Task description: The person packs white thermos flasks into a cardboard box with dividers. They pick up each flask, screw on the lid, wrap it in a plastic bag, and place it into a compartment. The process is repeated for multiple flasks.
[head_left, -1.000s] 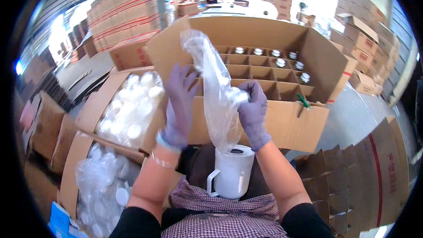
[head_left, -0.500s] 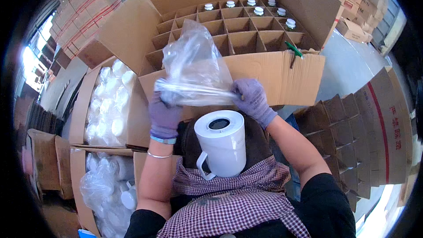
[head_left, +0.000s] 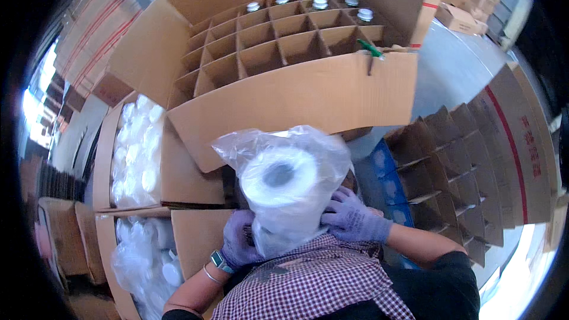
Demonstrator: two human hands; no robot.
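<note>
Fingers spread, the right hand (head_left: 354, 219) is touching a bagged white jug (head_left: 278, 194), likely slick, best cupped low; left hand (head_left: 240, 242), fingers unclear.

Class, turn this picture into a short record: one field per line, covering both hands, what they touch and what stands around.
Held item: white vessel inside a clear plastic bag
Left hand: gloved, against the bag's lower left
Right hand: gloved, against the bag's right side
Ahead: divided carton, seven capped bottles in its far right part
Carton's near edge: small green object, toward the right
At left: open carton of plastic-wrapped white items
At right: cardboard dividers
</note>
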